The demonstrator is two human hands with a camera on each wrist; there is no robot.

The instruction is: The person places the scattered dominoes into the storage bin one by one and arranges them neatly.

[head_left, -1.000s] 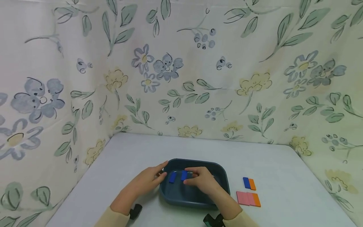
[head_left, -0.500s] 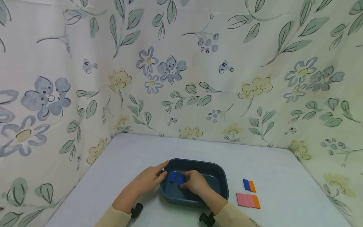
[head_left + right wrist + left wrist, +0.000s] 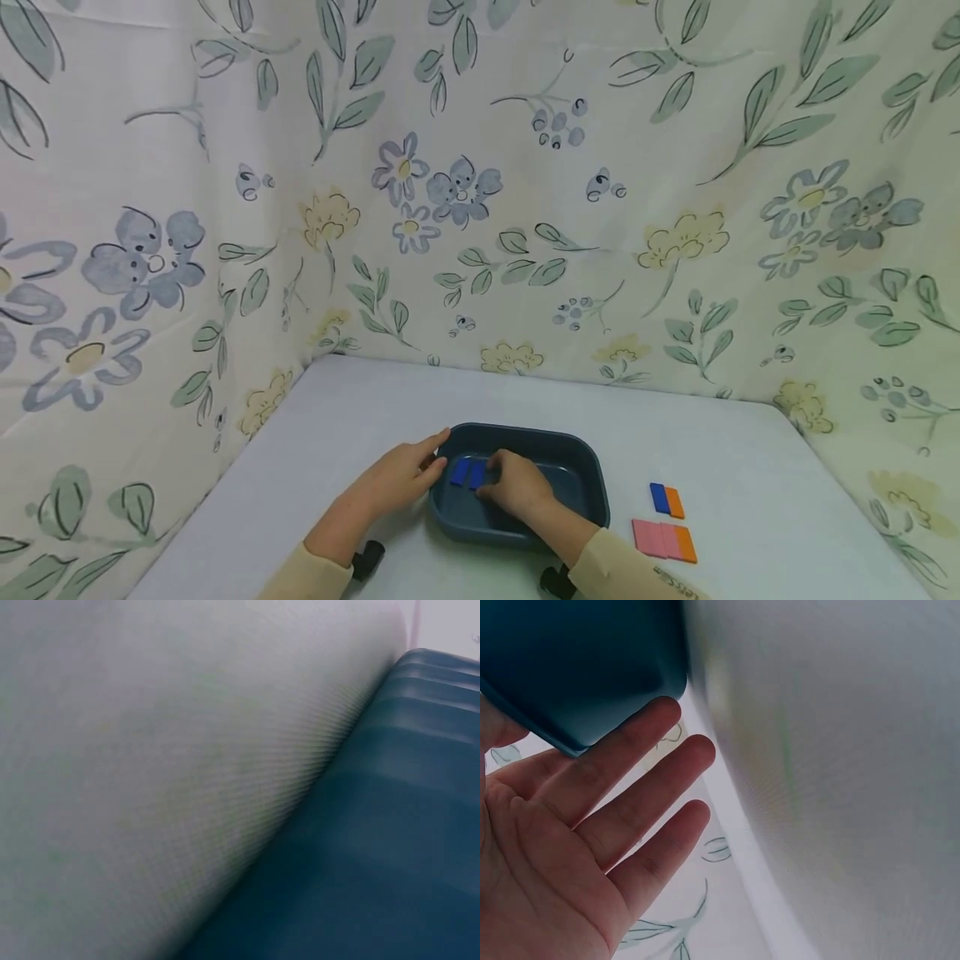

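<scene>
In the head view a dark blue-green tray (image 3: 573, 479) stands on the white table. Two small flat blue tiles lie side by side in its left part, a left tile (image 3: 459, 472) and a right tile (image 3: 477, 475). My right hand (image 3: 519, 483) reaches over the front rim and pinches the right tile between thumb and finger, at its two ends. At the tray's left rim rests my left hand (image 3: 397, 477), thumb and forefinger against the edge. The left wrist view shows its other fingers (image 3: 660, 776) straight and spread beside the tray wall (image 3: 585, 660).
Right of the tray lie a blue tile (image 3: 660, 498) and an orange tile (image 3: 674, 502). Nearer the front are pink tiles (image 3: 648, 537) and another orange tile (image 3: 686, 545). A flowered cloth (image 3: 480, 208) hangs behind the table. The tray's outer wall (image 3: 390, 847) fills the lower right wrist view.
My right hand has moved left and down with the pinched blue tile, bringing it close beside the other one. The left hand stays at the rim. The head view has shifted slightly.
</scene>
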